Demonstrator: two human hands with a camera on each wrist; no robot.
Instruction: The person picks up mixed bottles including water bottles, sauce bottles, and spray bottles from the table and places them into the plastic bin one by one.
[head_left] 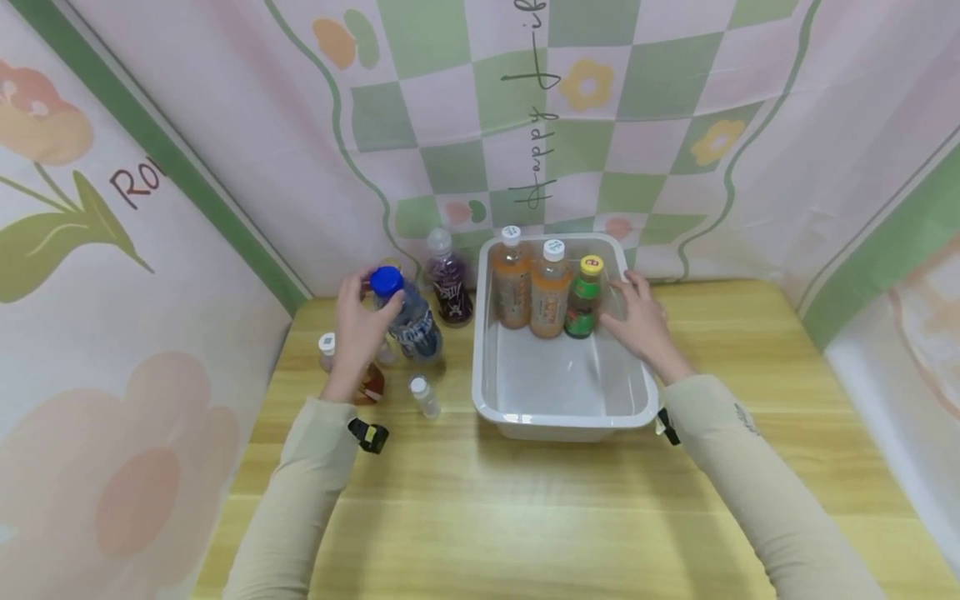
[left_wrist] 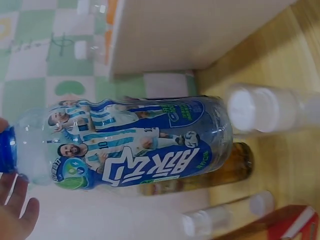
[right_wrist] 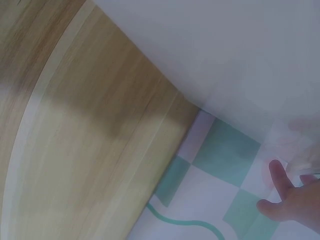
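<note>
My left hand (head_left: 360, 325) grips a clear plastic bottle (left_wrist: 135, 145) round its neck, just under the blue cap (head_left: 387, 281). Its blue label shows players in striped shirts. A white plastic basin (head_left: 566, 419) stands right of the bottle. At the basin's right rim is my right hand (head_left: 639, 321), fingers spread and fairly straight, the thumb on the inner side. In the right wrist view, fingers (right_wrist: 282, 182) show beside the basin's outer wall. Two orange-drink bottles (head_left: 513, 287) (head_left: 550, 300) with white caps and a smaller green-labelled bottle (head_left: 583, 304) stand inside the basin's far end.
A dark purple bottle (head_left: 452, 287) stands between the held bottle and the basin. A small white-capped vial (head_left: 424, 398) is in front. Partly behind my left hand are an amber bottle (head_left: 372, 387) and a white-capped container (head_left: 327, 346). A patterned cloth (head_left: 517, 150) hangs behind the table.
</note>
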